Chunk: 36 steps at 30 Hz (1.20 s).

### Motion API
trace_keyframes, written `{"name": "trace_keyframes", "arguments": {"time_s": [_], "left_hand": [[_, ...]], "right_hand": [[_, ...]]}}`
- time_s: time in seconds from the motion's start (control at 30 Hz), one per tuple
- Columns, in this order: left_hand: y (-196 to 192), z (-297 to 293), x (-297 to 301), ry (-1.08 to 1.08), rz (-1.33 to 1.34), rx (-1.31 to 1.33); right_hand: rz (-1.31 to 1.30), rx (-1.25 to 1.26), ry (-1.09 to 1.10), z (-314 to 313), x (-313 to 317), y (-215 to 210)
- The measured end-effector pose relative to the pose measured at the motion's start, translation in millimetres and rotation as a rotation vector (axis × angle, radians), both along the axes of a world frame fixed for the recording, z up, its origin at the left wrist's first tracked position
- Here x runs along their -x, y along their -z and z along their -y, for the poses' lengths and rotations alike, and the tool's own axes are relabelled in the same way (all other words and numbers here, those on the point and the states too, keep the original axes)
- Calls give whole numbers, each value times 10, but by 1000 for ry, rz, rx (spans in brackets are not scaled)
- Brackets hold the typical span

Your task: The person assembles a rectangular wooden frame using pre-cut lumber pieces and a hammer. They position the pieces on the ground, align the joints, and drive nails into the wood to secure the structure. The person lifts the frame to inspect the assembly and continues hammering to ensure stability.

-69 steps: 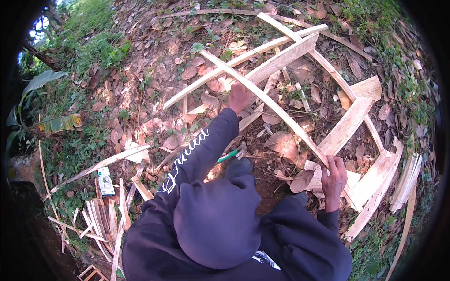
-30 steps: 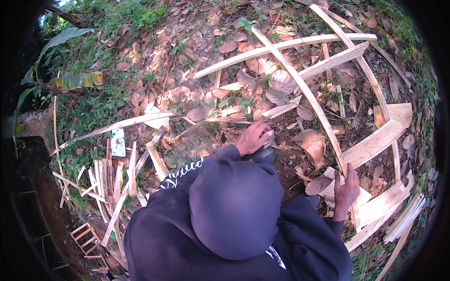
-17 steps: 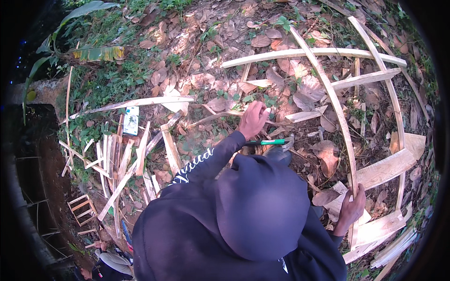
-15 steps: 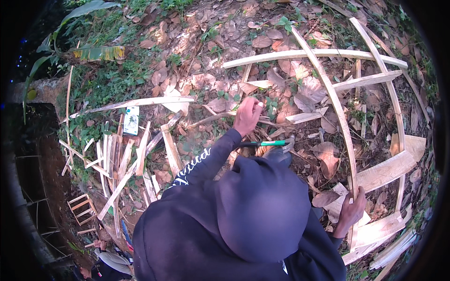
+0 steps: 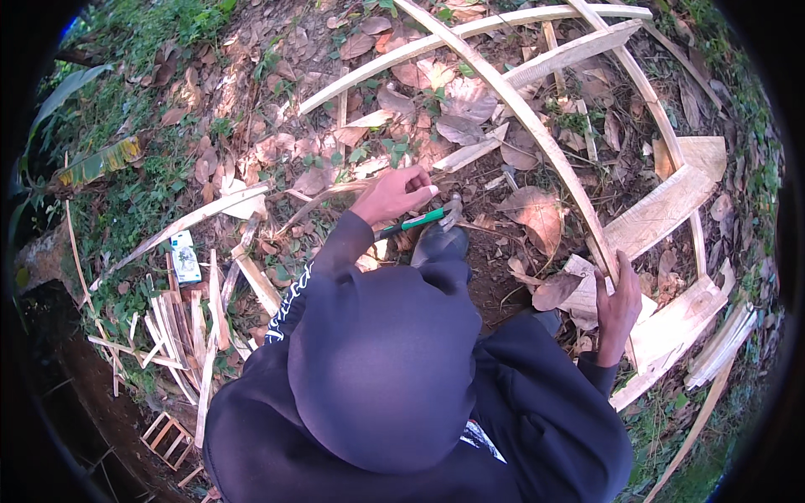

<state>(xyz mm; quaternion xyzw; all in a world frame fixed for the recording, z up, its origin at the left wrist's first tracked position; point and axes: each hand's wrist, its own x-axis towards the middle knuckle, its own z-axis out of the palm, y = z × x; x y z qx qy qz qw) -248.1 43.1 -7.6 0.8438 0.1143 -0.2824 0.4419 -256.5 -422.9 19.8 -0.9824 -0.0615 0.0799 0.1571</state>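
My left hand [image 5: 392,194] reaches forward over the leaf-covered ground with its fingers curled. It hovers just above a green-handled tool [image 5: 412,223] that lies by my dark shoe [image 5: 438,245]. A thin curved stick [image 5: 323,201] runs up to this hand; whether the hand grips anything is unclear. My right hand [image 5: 616,306] is closed around the lower end of a long bent wooden strip [image 5: 537,134]. That strip is part of a lattice of crossing strips [image 5: 470,29] laid on the ground. My dark hood fills the lower middle of the view.
Flat pale boards [image 5: 662,214] lie at the right. A heap of short wood slats [image 5: 180,323] and a small white-and-blue packet [image 5: 184,256] lie at the left. Grass and a banana leaf [image 5: 101,159] edge the left; a dark drop borders the lower left.
My left hand has drawn back from the lattice crossing to the ground beside the green-handled tool. My right hand has stayed on the bent strip. The view has shifted.
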Motion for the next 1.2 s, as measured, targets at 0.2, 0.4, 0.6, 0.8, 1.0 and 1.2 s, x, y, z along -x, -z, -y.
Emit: {"name": "trace_keyframes", "arguments": {"time_s": [0.2, 0.4, 0.6, 0.8, 1.0, 1.2], "left_hand": [[263, -149, 289, 397, -97, -129], [362, 84, 617, 390, 174, -303], [327, 181, 622, 359, 221, -356], [31, 498, 297, 400, 347, -220], [-268, 770, 623, 163, 173, -178], [171, 919, 930, 95, 148, -350]], "right_hand": [[-127, -37, 85, -58, 21, -115], [156, 3, 121, -138, 192, -513], [138, -364, 360, 104, 1166, -370], [-762, -390, 338, 254, 1908, 310], [-897, -409, 334, 41, 1575, 477], [-1070, -386, 468, 15, 1571, 850]]}}
